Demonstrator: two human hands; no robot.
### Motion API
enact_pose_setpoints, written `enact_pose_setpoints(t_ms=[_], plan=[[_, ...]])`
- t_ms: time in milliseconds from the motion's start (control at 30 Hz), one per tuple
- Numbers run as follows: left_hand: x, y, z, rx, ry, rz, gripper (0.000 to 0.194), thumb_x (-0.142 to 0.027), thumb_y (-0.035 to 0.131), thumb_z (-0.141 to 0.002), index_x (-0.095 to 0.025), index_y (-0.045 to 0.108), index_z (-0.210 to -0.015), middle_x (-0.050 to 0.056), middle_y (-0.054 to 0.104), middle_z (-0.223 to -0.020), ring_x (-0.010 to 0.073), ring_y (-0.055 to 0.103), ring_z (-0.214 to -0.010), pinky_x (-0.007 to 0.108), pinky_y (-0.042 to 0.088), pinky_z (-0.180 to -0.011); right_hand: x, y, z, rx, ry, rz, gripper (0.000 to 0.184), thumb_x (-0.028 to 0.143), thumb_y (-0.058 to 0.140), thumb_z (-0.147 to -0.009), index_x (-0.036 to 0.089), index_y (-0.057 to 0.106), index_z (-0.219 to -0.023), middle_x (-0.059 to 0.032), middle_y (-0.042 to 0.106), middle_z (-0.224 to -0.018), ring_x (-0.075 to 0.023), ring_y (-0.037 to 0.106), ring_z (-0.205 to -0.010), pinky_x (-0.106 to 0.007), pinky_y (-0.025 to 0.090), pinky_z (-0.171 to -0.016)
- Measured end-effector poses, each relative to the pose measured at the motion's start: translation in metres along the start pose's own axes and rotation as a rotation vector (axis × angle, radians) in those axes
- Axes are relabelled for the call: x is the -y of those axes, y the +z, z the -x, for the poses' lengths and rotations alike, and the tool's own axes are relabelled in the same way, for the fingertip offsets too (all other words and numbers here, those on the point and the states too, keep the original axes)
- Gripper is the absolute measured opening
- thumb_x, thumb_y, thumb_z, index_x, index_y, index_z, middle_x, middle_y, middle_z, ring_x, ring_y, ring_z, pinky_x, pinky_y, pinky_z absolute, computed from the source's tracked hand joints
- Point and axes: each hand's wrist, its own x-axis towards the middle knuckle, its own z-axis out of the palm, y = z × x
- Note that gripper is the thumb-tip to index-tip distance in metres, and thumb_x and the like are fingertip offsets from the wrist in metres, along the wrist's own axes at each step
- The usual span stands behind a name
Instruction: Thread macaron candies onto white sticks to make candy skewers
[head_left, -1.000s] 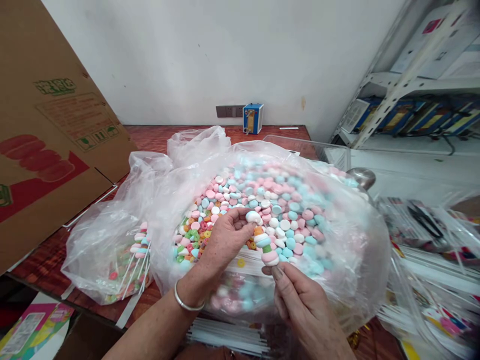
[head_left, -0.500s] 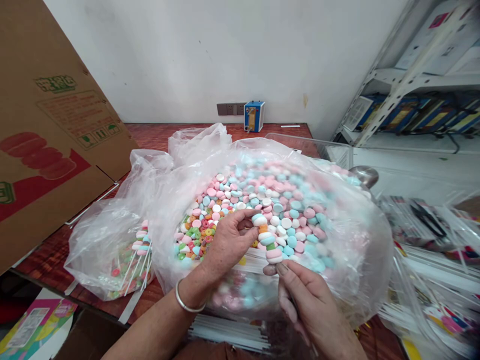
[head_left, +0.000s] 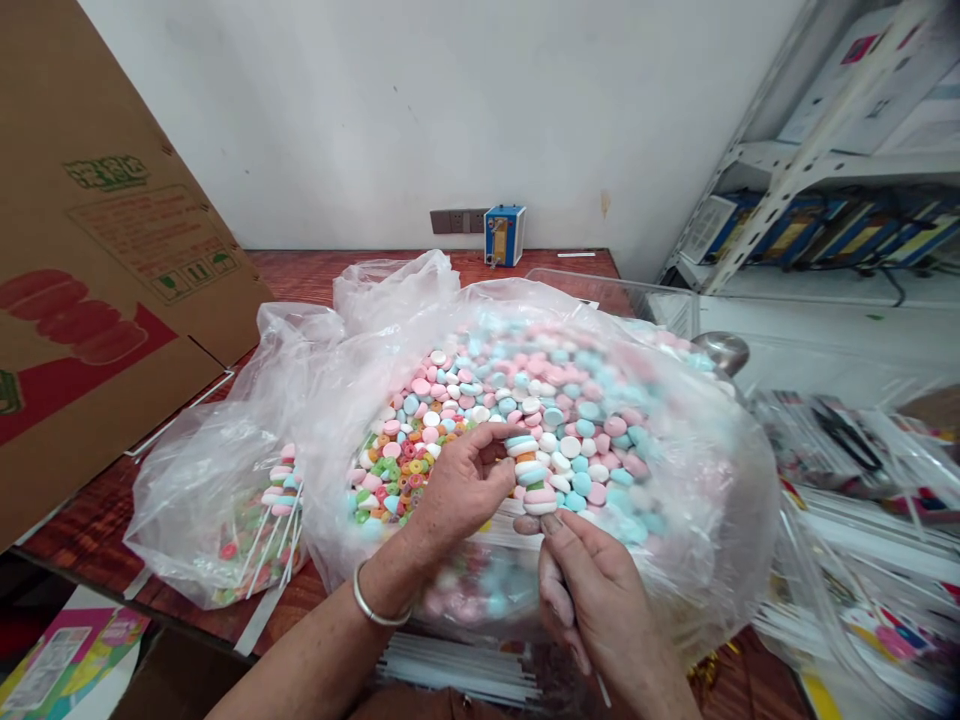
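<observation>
My right hand (head_left: 607,590) pinches a white stick just below a stack of sweets, and the stick's lower end shows beneath the palm. The marshmallow skewer (head_left: 531,474) stands nearly upright, with blue, white and pink marshmallows and orange and green pieces between them. My left hand (head_left: 461,485) has its thumb and index finger curled against the left side of the stack's upper part; the fingertips are partly hidden. Behind and below both hands lies a large clear plastic bag (head_left: 720,540) full of loose marshmallows (head_left: 551,375) and ring-shaped gummies (head_left: 409,470).
At left, several filled skewers (head_left: 281,495) lie on a smaller plastic bag (head_left: 176,510). A big cardboard box (head_left: 112,230) stands behind them. White sticks (head_left: 457,670) lie by my body. A blue device (head_left: 504,236) sits by the wall; packaging and black scissors (head_left: 847,432) are at right.
The sweets on the skewer sit closer together than before. My right hand has shifted slightly left and up with the skewer, while my left hand stays at its top.
</observation>
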Motion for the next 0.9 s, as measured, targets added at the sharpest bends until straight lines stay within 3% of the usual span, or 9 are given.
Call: enact_pose_setpoints(t_ms=[67, 167, 267, 433, 600, 767, 900], plan=[[-0.003, 0.004, 0.001, 0.003, -0.056, 0.176, 0.022, -0.029, 0.066, -0.086, -0.017, 0.063, -0.104, 0.004, 0.071, -0.091, 0.0162, 0.069, -0.083, 0.026, 0.056, -0.074, -0.003, 0.003, -0.002, -0.029, -0.055, 0.075, 0.045, 0.063, 0.049, -0.093, 0.018, 0.057, -0.096, 0.0125, 0.039, -0.042, -0.0058, 0.025, -0.031, -0.016, 0.019, -0.031], [-0.01, 0.014, 0.0, -0.101, -0.133, 0.4, 0.025, -0.042, 0.062, -0.091, -0.019, 0.056, -0.098, 0.003, 0.068, -0.091, 0.0151, 0.069, -0.076, 0.025, 0.055, -0.066, -0.009, 0.007, -0.006, -0.064, -0.189, 0.235, 0.042, 0.059, 0.047, -0.095, 0.02, 0.053, -0.08, 0.0097, 0.039, -0.046, -0.0071, 0.03, -0.039, -0.018, 0.022, -0.038], [-0.019, 0.023, 0.0, -0.204, -0.183, 0.496, 0.022, -0.037, 0.064, -0.089, -0.02, 0.054, -0.098, -0.001, 0.063, -0.086, 0.0126, 0.068, -0.068, 0.021, 0.052, -0.059, -0.012, 0.011, -0.008, -0.132, -0.335, 0.456, 0.039, 0.051, 0.044, -0.098, 0.021, 0.05, -0.073, 0.0045, 0.048, -0.055, -0.0104, 0.04, -0.047, -0.021, 0.03, -0.044], [-0.026, 0.032, 0.008, -0.264, -0.174, 0.535, 0.029, -0.029, 0.054, -0.091, -0.023, 0.056, -0.119, -0.002, 0.059, -0.085, 0.0093, 0.063, -0.063, 0.02, 0.05, -0.058, -0.007, 0.02, -0.01, -0.219, -0.595, 0.767, 0.033, 0.036, 0.035, -0.101, 0.02, 0.059, -0.084, -0.0032, 0.066, -0.073, -0.0165, 0.06, -0.063, -0.025, 0.044, -0.059], [-0.024, 0.03, 0.011, -0.342, -0.097, 0.505, 0.037, -0.027, 0.052, -0.092, -0.024, 0.054, -0.129, -0.001, 0.059, -0.084, 0.009, 0.059, -0.064, 0.018, 0.048, -0.057, -0.001, 0.025, -0.019, -0.323, -0.694, 1.011, 0.037, 0.033, 0.03, -0.103, 0.021, 0.059, -0.085, -0.0029, 0.067, -0.063, -0.0186, 0.06, -0.049, -0.026, 0.038, -0.046], [-0.025, 0.025, 0.002, -0.355, 0.007, 0.641, 0.035, -0.033, 0.048, -0.096, -0.024, 0.053, -0.129, -0.002, 0.054, -0.076, 0.0078, 0.051, -0.056, 0.016, 0.04, -0.048, -0.004, 0.013, -0.01, -0.167, -0.799, 1.148, 0.032, 0.036, 0.034, -0.104, 0.02, 0.06, -0.114, -0.0063, 0.075, -0.08, -0.0221, 0.072, -0.063, -0.026, 0.048, -0.05], [-0.025, 0.034, 0.003, -0.31, 0.049, 0.605, 0.033, -0.04, 0.048, -0.099, -0.022, 0.054, -0.126, -0.003, 0.051, -0.075, 0.0063, 0.045, -0.054, 0.016, 0.04, -0.049, -0.015, 0.0, -0.006, -0.249, -0.872, 1.328, 0.03, 0.031, 0.032, -0.106, 0.022, 0.061, -0.104, -0.0017, 0.072, -0.066, -0.0197, 0.067, -0.045, -0.025, 0.043, -0.039]])
